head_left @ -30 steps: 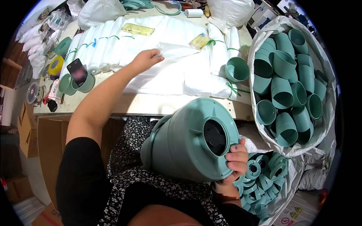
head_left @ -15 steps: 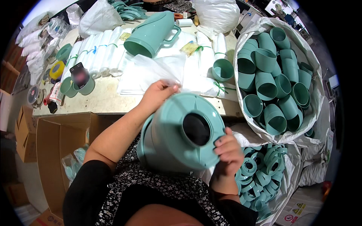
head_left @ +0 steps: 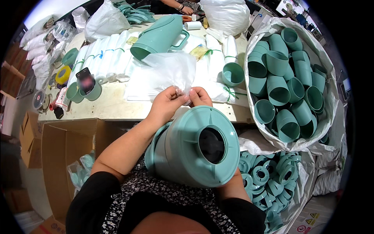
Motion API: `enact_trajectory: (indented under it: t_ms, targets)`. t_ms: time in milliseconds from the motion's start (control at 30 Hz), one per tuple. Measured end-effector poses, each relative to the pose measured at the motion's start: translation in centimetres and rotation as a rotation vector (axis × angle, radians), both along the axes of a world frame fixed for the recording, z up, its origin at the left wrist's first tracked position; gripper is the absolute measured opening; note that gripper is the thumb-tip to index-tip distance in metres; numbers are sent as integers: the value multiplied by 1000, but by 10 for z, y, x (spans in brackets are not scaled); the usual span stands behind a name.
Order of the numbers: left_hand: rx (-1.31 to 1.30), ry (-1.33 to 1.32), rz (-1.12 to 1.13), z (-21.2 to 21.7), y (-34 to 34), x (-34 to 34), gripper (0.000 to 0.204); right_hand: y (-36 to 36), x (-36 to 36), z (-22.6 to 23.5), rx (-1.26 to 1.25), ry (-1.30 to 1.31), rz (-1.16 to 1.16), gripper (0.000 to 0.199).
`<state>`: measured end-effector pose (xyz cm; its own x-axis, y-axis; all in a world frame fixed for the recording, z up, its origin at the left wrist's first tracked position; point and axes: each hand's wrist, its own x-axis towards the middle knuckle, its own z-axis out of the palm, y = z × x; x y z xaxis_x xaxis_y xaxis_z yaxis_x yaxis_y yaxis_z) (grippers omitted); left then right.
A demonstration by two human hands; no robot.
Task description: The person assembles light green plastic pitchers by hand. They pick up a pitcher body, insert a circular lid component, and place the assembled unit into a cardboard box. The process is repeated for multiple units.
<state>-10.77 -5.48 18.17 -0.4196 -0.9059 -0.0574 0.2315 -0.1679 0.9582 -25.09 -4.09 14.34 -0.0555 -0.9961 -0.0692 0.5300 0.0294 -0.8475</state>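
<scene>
Both hands meet at the near end of a thin translucent plastic bag (head_left: pixel 171 72) that lies on the table. My left hand (head_left: pixel 166 104) pinches its edge, and my right hand (head_left: pixel 200 96) has thumb and fingers closed on the same edge. A green thermos jug body (head_left: pixel 175 152) is held up between my forearms, tilted, its round base with a dark central hole facing up and right. It hides most of my right forearm. Another green jug (head_left: pixel 157 39) with a handle lies on its side on the table beyond the bag.
A white sack (head_left: pixel 290 145) of green cups stands at the right, above another sack holding green ring-shaped parts (head_left: pixel 272 175). An open cardboard box (head_left: pixel 58 156) is at the left. Wrapped white bundles (head_left: pixel 105 58), a phone (head_left: pixel 85 80) in a cup and a green cup (head_left: pixel 233 74) are on the table.
My right hand has left the jug's base rim and joined my left hand at the bag's edge. The jug has shifted slightly right and down. Another person's hand now shows at the far side.
</scene>
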Motion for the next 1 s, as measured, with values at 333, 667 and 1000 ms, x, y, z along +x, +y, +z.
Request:
enact_trajectory:
  t_ms: [333,667,1000]
  targets:
    - [-79,-108,-117,16,6,22,14,45,3,67,156,192,-246,13]
    - [-222,115,49,-8,29,58,7,165,-23,132,-896,1344,142,5]
    - [-782,-956,-153,-178,58,141,18,219,-21,-34,47,1162,161,31]
